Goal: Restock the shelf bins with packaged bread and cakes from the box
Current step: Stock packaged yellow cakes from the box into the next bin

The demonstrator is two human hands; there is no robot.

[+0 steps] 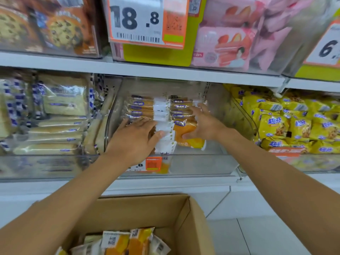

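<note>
Both your hands were inside the clear bin [202, 162] on the middle shelf. Your left hand [135, 138] lay flat with straight fingers, pressing on the left row of orange cake packs [141, 107]. Your right hand [205, 124] was open too. Its fingers were spread over the right row, and its thumb pushed on the front pack [189, 138], which leaned forward.

I think you were about partway done. Two rows of cakes stood under your hands, but there was room in the bin to the right of your right hand. Below your arms, the cardboard box [195, 218] had more boxed packs [128, 242] in it, so there was more to put up.

Left of your left hand were pale bread packs [62, 102]. Right of your right hand were yellow snack bags [287, 124].

Some things were hard to see. Your left arm covered part of the box, and the picture cut off its bottom, so you could not count what was left. Your left wrist hid part of the small price tag [147, 164]. The words on the packs were too blurry to read.
</note>
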